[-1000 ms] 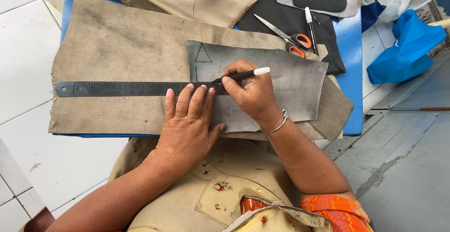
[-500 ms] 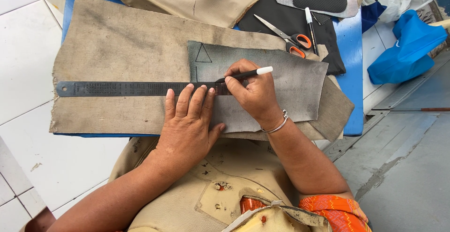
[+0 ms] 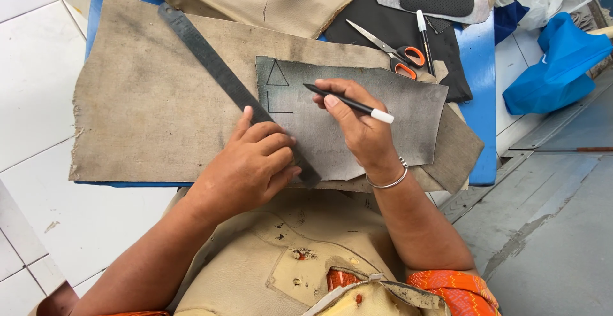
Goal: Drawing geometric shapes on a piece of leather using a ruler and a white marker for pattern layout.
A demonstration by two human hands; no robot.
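Observation:
My left hand (image 3: 252,162) grips a long dark metal ruler (image 3: 211,63) that lies slanted across the tan fabric (image 3: 140,99), its far end pointing up and left. My right hand (image 3: 361,121) holds a black pen with a white cap (image 3: 348,103), tip aimed left over the small grey fabric piece (image 3: 408,108). On that grey piece a drawn triangle (image 3: 276,73) and an L-shaped line (image 3: 276,106) show near its left edge.
Orange-handled scissors (image 3: 393,51) and a second pen (image 3: 424,35) lie on black cloth at the back right. Beige material covers the blue table's (image 3: 479,54) far edge. A blue bag (image 3: 552,60) sits on the floor at right. White tiles lie at left.
The ruler has swung from level to a steep diagonal, with my left hand curling around its near end. My right hand lifted and turned the pen, uncovering a short drawn line.

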